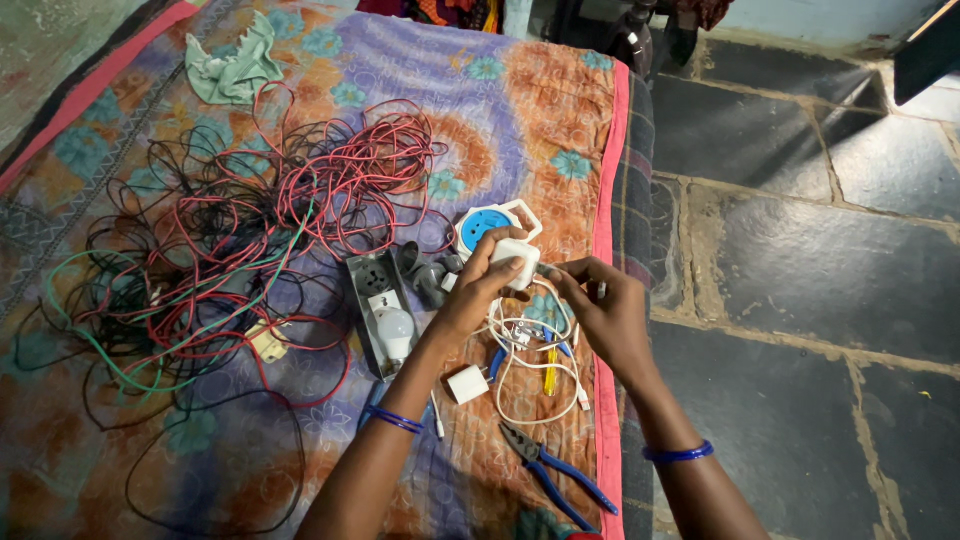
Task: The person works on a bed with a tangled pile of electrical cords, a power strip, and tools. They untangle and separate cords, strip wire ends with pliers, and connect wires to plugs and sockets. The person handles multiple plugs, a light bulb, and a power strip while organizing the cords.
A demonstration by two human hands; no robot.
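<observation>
My left hand (pixel 472 290) grips a small white plug-in charger (pixel 515 262) above the bed's right edge. My right hand (pixel 600 305) is beside it, fingers pinched on a thin white cable end near the charger. Under both hands lies a loose coil of white cable (pixel 530 375) and a yellow-handled tool (pixel 551 372). A second white adapter cube (pixel 466 384) sits by my left forearm. Blue-handled pliers (pixel 555 470) lie nearer to me.
A big tangle of red, black and green wires (pixel 220 240) covers the patterned bedspread (pixel 540 100). A metal socket box with a white bulb (pixel 385 315), a blue-and-white round extension reel (pixel 487 226), a grey plug (pixel 425 272) and a green cloth (pixel 235 65) lie around. Dark stone floor (pixel 800 250) at right.
</observation>
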